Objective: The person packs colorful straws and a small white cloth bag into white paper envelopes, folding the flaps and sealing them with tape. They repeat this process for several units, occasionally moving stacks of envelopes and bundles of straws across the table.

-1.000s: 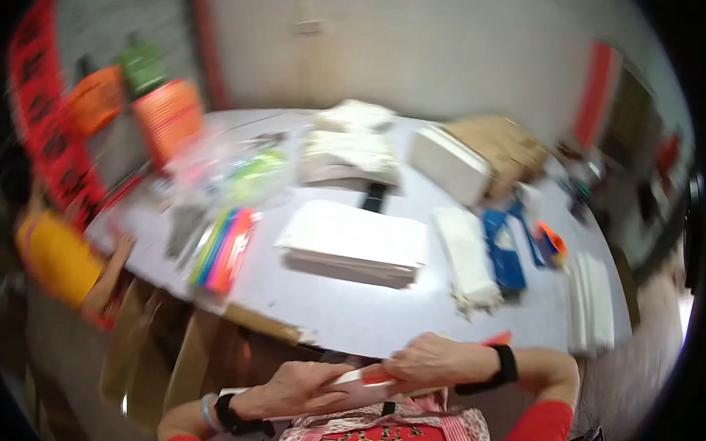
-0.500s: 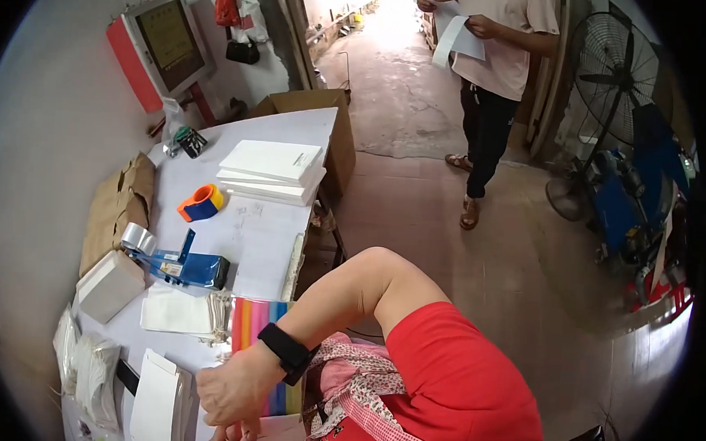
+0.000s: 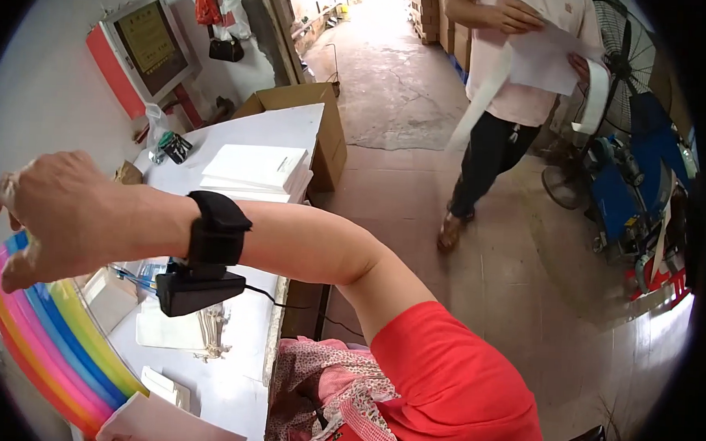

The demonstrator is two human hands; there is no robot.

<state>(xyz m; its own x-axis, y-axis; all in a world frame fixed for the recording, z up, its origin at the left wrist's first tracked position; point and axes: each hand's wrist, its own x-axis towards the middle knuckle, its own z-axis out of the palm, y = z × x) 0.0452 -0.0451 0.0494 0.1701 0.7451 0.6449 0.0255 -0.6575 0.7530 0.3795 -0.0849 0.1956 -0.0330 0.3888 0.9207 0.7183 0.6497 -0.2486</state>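
Note:
My right hand (image 3: 62, 216) reaches across to the far left, a black strap and small black device (image 3: 210, 254) on its wrist. Thumb and fingers are apart, with nothing visibly gripped between them. Just beneath and behind it, a glossy rainbow-striped sheet or pack (image 3: 87, 351) stands curved and raised at the lower left. Whether the hand touches it, I cannot tell. Below, a pale pinkish flat sheet or card (image 3: 170, 429) overlaps the lower end of the stripes. My left hand is out of view.
On the white table (image 3: 242, 318) lie pale drawstring pouches (image 3: 175, 323), white boxes (image 3: 253, 169) and a small white box (image 3: 164, 387). An open cardboard box (image 3: 333, 141) stands beyond it. A person (image 3: 525, 70) holding papers walks on the right, near a fan (image 3: 625, 43).
My right hand has swung up and left from above the table. The rainbow-striped pack has moved from beside my wrist to the lower left. The other person has come nearer.

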